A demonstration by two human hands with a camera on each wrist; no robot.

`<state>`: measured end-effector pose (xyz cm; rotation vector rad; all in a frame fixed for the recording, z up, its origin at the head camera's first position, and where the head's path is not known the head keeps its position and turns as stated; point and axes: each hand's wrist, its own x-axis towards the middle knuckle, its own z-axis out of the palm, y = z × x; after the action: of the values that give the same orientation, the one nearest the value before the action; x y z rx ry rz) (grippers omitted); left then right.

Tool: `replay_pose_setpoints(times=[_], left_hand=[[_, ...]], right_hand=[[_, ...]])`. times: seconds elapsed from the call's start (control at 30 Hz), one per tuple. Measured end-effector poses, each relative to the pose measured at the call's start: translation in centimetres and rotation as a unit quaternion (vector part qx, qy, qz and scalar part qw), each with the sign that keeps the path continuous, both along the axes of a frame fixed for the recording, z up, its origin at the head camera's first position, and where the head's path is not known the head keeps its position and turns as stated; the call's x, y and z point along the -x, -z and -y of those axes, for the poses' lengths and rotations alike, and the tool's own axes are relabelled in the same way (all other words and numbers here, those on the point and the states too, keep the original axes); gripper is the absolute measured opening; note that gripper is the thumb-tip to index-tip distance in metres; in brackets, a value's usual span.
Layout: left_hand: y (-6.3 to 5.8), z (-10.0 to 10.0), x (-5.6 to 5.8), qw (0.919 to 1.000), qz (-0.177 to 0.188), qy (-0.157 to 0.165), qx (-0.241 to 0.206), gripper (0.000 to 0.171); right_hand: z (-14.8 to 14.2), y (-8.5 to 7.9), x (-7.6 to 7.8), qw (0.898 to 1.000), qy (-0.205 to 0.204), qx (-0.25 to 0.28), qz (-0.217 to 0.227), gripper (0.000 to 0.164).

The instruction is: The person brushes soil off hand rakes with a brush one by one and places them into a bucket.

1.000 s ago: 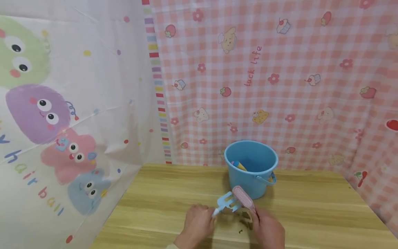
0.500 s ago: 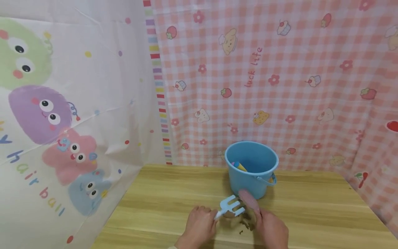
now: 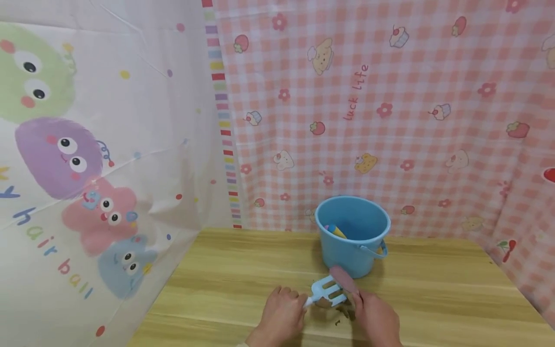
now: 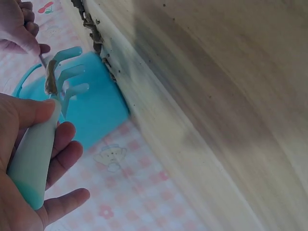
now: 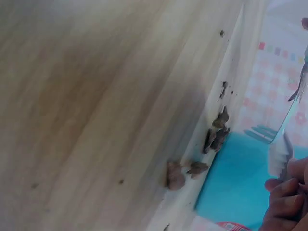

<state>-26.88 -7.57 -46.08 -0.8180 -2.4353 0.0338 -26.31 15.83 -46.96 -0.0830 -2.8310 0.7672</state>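
My left hand (image 3: 284, 308) grips the pale handle of a light blue toy hand rake (image 3: 320, 288). In the left wrist view brown mud (image 4: 50, 81) clings to the rake near the base of its tines. A small pink brush (image 3: 342, 278) is held in my right hand (image 3: 377, 318), its head overlapping the rake's tines in the head view. Bristles show on the brush (image 5: 278, 156) in the right wrist view, beside the rake. Below both tools, brown mud clumps (image 5: 219, 137) lie scattered on the wood-grain table (image 3: 225, 284).
A blue bucket (image 3: 347, 258) stands just beyond the tools, its handle hanging at the right. Inside it is a yellow and blue object (image 3: 336, 231). Pink checked cloth (image 3: 277, 135) hangs behind the table, and a white printed sheet (image 3: 165, 159) hangs at the left.
The rake has shifted slightly right, with its tines turned. The brush has dipped, then come across the tines; its bristled face no longer shows in the head view.
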Motion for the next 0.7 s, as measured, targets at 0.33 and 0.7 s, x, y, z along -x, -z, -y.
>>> replay_pose_setpoints(times=[0.33, 0.7], left_hand=[[0.2, 0.4, 0.8, 0.9994, 0.006, -0.019, -0.029, 0.019], [0.1, 0.3, 1.1, 0.9983, 0.037, -0.021, -0.038, 0.024]], right_hand=[[0.2, -0.1, -0.7, 0.999, 0.006, -0.004, -0.047, 0.021], [1.8, -0.9, -1.3, 0.995, -0.079, -0.023, -0.059, 0.027]])
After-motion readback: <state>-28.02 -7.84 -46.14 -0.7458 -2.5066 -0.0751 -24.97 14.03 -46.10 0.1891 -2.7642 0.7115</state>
